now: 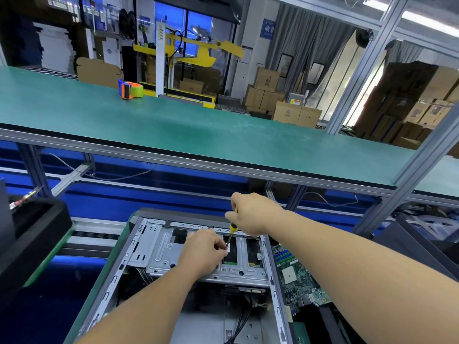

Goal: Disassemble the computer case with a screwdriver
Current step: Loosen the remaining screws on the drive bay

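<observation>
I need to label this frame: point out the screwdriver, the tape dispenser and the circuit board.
screwdriver [233, 228], head view, yellow handle.
tape dispenser [131, 89], head view, green tape roll.
circuit board [299, 279], head view, middle of the green board.

Bright even light, window glare upper right, wide-angle bending at edges.

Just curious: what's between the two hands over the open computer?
The head view shows the screwdriver: the right hand grips its yellow handle, and the left hand pinches the shaft near the tip.
</observation>
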